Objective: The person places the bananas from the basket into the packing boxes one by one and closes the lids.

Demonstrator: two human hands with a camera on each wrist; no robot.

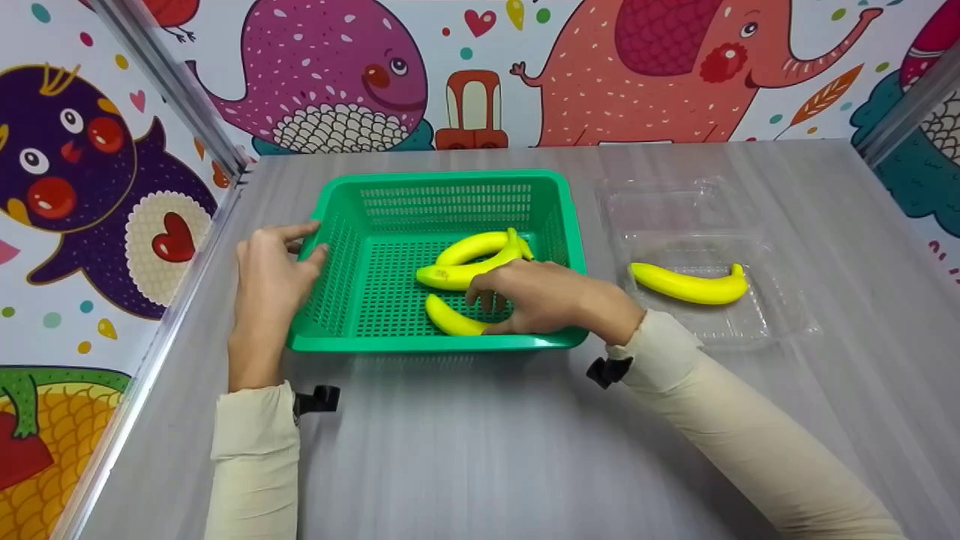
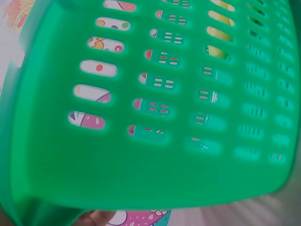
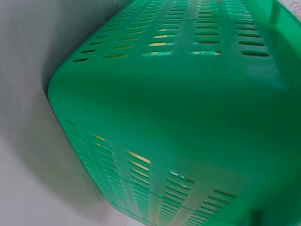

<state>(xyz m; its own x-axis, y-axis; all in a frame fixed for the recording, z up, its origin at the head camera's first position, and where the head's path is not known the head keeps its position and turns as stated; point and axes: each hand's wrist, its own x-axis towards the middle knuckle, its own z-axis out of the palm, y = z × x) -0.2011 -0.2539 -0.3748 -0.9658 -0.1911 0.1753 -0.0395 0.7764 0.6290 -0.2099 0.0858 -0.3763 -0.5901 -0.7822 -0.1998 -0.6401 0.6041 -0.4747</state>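
A green plastic basket point(image 1: 435, 343) holds several yellow bananas. My left hand point(image 1: 271, 274) grips its left rim, the thumb at the inner side. In the left wrist view the basket's slotted wall point(image 2: 108, 160) fills the frame. My right hand point(image 1: 536, 296) reaches over the near right corner into the basket, fingers curled and thumb at the nearest banana point(image 1: 454, 319), whose right end is hidden under the hand. Just beyond the fingers, another banana point(image 1: 457, 277) lies over a curved one point(image 1: 472, 246). The right wrist view shows the basket's outer corner point(image 3: 155, 108).
Right of the basket, an opened clear plastic clamshell box point(image 1: 675, 202) lies on the grey table point(image 1: 450, 442) with a single banana point(image 1: 690, 286) in its near half. Cartoon-printed panels point(image 1: 480, 112) stand behind and at both sides, with a metal frame edge point(image 1: 161, 330) along the left.
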